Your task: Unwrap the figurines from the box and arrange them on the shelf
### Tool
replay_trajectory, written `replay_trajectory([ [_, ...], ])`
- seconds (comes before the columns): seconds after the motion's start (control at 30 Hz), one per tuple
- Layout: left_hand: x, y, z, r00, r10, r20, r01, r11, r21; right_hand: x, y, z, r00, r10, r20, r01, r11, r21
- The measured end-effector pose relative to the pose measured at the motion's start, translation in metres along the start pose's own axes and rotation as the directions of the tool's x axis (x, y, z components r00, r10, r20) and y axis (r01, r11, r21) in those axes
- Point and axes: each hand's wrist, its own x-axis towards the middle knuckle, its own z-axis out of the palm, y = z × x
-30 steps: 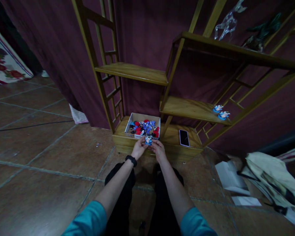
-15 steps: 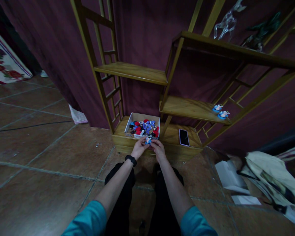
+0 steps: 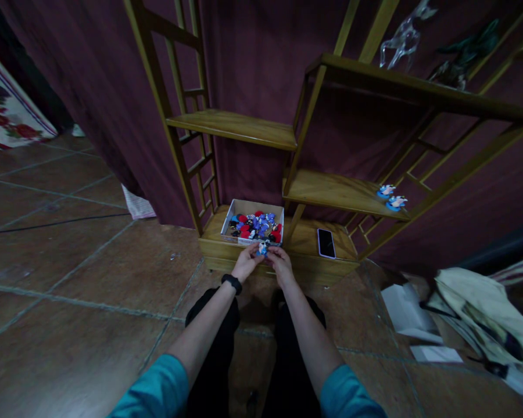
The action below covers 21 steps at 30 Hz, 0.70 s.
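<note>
Between my two hands is a small blue-and-white figurine, held in front of the near edge of a cardboard box. My left hand pinches it from the left, and my right hand grips its right side with the fingertips. Just beyond the fingers, the open box stands on the low wooden base and holds several red, purple, blue and black figurines. Two similar blue, white and pink figurines, a front one and a rear one, stand at the right end of the middle shelf.
A phone lies on the base right of the box. The wooden shelf unit rises ahead, with a clear horse figurine and a dark green ornament up high. A white box and a cream bag lie at right.
Almost nothing differs. The figurine between my fingers has turned or tilted very slightly; both hands stay in the same place.
</note>
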Motion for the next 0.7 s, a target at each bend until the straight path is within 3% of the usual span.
replay_trajectory([
  [0.7,0.0004,-0.0008,-0.0006,1.000,0.000,0.028,0.000,1.000,-0.012,-0.0051,-0.0044,0.0035,1.000,-0.012,-0.015,0.011,0.999,-0.051],
])
